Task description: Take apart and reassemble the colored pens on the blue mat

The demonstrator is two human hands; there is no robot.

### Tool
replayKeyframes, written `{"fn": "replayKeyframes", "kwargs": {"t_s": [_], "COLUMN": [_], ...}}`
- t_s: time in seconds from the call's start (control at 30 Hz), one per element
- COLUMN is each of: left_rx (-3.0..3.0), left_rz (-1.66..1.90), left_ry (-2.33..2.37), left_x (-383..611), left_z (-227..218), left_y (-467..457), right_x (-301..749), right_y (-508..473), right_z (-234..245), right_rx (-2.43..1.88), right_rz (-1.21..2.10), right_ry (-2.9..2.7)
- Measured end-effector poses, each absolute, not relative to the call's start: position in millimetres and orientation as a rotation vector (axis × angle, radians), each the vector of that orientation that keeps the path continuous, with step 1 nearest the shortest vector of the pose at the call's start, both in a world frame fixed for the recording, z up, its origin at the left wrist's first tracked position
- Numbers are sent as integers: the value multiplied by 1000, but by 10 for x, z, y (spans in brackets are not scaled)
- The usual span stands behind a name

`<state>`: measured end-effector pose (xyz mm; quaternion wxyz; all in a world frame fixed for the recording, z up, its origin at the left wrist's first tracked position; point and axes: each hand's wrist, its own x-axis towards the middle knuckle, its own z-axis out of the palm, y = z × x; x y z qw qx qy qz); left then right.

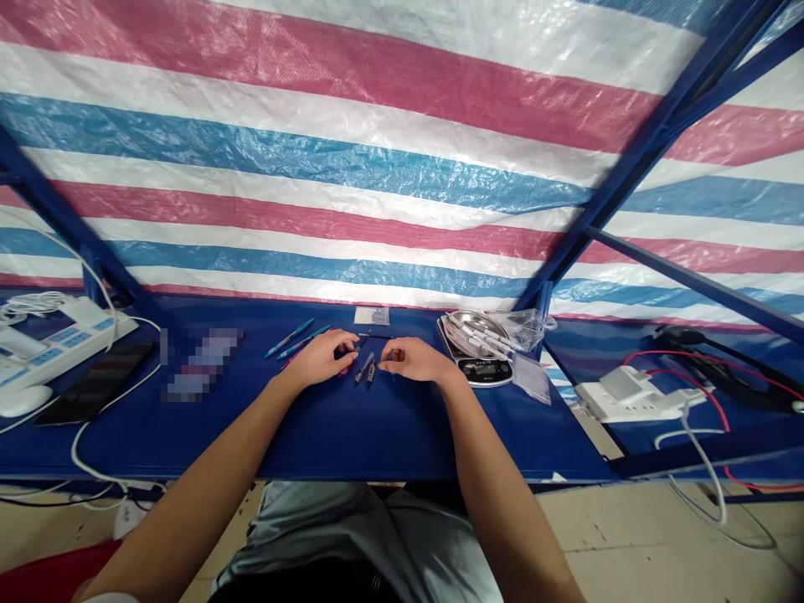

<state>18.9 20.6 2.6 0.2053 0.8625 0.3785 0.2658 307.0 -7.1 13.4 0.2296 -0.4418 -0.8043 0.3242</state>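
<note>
My left hand point(320, 356) rests over the blue tabletop, thumb and curved fingers apart with a gap between them. Red pens point(290, 360) lie partly hidden beneath it. Facing it, my right hand point(415, 360) has bent fingers, and thumb and forefinger stand apart. Between the hands lie small pen parts point(364, 370), dark and greyish, too small to make out fully. A thin dark rod point(378, 337) lies just beyond them. Left of my left hand are two blue pens point(290, 337), side by side and slanted.
A digital kitchen scale point(483, 373) at the right carries a metal bowl and white pens in clear plastic. A small clear bag point(372, 316) lies at the back. Power strips point(66, 343) with cables, a phone point(97, 381) and a mouse point(25, 400) occupy the left.
</note>
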Motion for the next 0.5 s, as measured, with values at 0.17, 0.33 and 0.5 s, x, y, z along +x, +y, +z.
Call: {"fn": "replayKeyframes", "kwargs": {"t_s": [0.17, 0.33, 0.5], "left_rx": [2394, 2413, 2373], "left_rz": [780, 804, 806], "left_ry": [1113, 1090, 1127], "left_x": [198, 235, 260], "left_z": [-23, -59, -65], "left_y": [208, 208, 234], "right_x": [3045, 3068, 3071], "right_y": [-100, -57, 148], "right_z": [120, 173, 95], "right_rx": [-1355, -1352, -1238], "right_rz": [720, 494, 504], "right_ry": [-2213, -2121, -1889]}}
